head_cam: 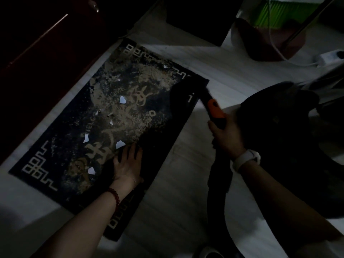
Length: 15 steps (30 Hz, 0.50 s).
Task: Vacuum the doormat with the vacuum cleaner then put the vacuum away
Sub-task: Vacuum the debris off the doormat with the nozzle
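A dark doormat (61, 146) with pale patterns lies on the light floor, strewn with sandy dirt and several white paper scraps (122, 99). My left hand (128, 164) presses flat on the mat's near side, fingers straight. My right hand (226, 135) grips the vacuum's black wand at its orange part (215, 108). The wand's dark nozzle (188, 88) sits on the mat's right end. A black hose (216, 183) runs down from my right hand. The vacuum's dark body (290, 138) sits on the floor to the right.
A dark red door (37, 58) borders the mat on the left. A dark box (197, 19) stands behind the mat. At top right are a green container (290, 10), a white cable (273, 40) and a white power strip (329, 56). The scene is dim.
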Each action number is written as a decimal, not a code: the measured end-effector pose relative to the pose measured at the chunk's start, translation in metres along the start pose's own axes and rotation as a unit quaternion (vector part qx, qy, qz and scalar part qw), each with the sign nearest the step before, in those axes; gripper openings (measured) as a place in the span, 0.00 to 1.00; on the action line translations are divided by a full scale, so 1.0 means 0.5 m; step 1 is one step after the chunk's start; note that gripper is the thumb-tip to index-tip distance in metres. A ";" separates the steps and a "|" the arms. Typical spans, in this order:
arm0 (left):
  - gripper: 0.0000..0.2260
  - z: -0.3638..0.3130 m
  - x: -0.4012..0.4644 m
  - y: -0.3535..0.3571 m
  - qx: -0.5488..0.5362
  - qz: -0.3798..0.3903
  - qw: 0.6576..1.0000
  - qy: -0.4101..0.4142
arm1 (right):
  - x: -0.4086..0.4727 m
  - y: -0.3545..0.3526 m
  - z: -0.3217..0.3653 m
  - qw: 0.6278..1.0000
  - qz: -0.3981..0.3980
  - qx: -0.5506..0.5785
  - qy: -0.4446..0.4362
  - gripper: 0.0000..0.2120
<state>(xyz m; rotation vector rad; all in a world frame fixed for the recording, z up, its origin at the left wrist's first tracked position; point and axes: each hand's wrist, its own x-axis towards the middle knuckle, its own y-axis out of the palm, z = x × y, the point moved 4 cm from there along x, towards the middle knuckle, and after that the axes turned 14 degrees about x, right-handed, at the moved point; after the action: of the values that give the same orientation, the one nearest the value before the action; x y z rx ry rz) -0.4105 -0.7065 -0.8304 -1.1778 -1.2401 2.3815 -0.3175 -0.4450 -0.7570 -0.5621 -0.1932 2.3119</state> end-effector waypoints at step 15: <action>0.46 0.000 -0.002 -0.001 -0.031 -0.005 1.000 -0.004 | 0.012 -0.060 0.012 0.998 -0.061 -0.010 -0.015 0.18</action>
<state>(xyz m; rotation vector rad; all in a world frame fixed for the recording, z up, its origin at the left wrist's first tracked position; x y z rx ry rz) -0.4097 -0.7066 -0.8292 -1.1776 -1.3274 2.3587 -0.3054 -0.4192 -0.7447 -0.5119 -0.2585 2.2025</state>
